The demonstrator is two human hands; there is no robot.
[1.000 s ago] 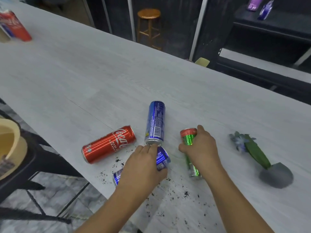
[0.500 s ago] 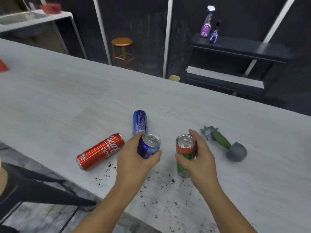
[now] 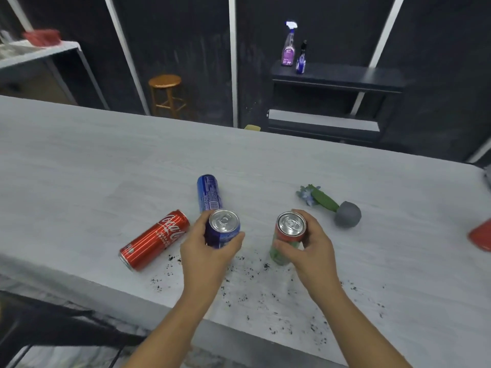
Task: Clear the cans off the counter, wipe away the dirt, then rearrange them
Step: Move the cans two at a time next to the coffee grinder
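My left hand (image 3: 210,254) grips a blue can (image 3: 223,228) upright, lifted above the pale counter (image 3: 79,168). My right hand (image 3: 309,248) grips a green can with a red top (image 3: 288,233), also upright and raised. A red cola can (image 3: 155,240) lies on its side to the left of my hands. A second blue can (image 3: 208,192) lies on its side just behind the left hand. Black dirt specks (image 3: 265,296) are scattered over the counter's near edge beneath and right of my hands.
A toppled grey pot with a green plant and blue flowers (image 3: 337,208) lies to the right. A red object (image 3: 481,236) shows at the right edge. Beyond the counter stand a wooden stool (image 3: 166,95) and a dark shelf with spray bottles (image 3: 291,47).
Both hands have picked up the cans that lay flat and turned them upright above the counter. The view has tilted up, showing more of the room behind.
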